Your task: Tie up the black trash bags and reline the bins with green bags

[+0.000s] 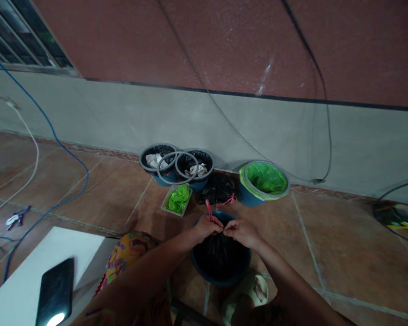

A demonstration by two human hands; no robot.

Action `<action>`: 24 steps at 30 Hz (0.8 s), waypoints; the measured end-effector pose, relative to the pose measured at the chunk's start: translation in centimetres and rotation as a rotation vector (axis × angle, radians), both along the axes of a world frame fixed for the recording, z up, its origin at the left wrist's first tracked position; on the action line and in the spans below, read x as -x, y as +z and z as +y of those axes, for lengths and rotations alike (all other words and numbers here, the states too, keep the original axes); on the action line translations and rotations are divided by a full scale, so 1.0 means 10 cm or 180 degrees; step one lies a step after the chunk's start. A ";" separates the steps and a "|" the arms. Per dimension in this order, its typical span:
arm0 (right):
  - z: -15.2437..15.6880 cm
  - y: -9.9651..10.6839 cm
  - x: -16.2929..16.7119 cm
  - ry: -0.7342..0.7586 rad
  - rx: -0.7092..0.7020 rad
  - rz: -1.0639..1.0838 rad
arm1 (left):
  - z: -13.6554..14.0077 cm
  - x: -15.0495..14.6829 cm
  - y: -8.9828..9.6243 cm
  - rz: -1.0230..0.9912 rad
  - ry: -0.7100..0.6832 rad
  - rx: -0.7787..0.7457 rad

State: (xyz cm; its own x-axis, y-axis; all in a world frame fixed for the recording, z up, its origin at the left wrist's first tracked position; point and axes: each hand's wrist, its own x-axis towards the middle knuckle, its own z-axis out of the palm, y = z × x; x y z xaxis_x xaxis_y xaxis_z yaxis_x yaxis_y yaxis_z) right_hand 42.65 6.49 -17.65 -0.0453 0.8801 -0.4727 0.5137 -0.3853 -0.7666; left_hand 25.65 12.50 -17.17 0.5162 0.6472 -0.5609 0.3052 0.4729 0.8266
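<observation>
My left hand (206,227) and my right hand (242,232) meet, fingertips nearly touching, over a dark blue bin (194,262). Both are closed in a pinch at the gathered top of a black plastic bag (219,251), which hangs down inside the bin. A pink-red tie strip (209,209) sticks up from the fingers of my left hand. Exactly how each fingertip grips the plastic is too small to make out. Just behind the bin lies another black plastic bag (218,188), with a pink tie (228,201) at its edge.
By the wall stand two black-lined bins (157,147) (206,172) holding white waste, a loose grey ring (160,174) across them, and a green-lined bin (245,194). A small tray (166,209) holds green plastic. Left are a phone (56,290) on a white box (83,246) and a blue cable (63,147).
</observation>
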 end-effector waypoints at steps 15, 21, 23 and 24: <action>0.03 -0.10 0.19 0.0068 -0.0379 0.0244 | -0.06 0.00 0.02 0.0832 -0.1123 -0.2407; 0.01 -0.08 0.23 -0.0296 -0.0171 0.0678 | -0.11 0.02 -0.04 0.0783 -0.0940 -0.2660; 0.01 -0.07 0.24 -0.0423 -0.0124 0.0703 | -0.13 0.02 -0.08 0.0765 -0.0905 -0.2669; 0.01 -0.06 0.25 -0.0499 -0.0081 0.0722 | -0.13 0.02 -0.10 0.0786 -0.0885 -0.2645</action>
State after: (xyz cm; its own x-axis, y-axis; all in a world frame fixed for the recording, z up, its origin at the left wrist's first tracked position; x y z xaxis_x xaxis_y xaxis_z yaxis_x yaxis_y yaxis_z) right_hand 40.18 6.59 -18.25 -0.0097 0.8962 -0.4436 0.2635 -0.4256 -0.8657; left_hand 25.44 11.16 -18.17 0.6412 0.7627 -0.0847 0.5328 -0.3630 0.7644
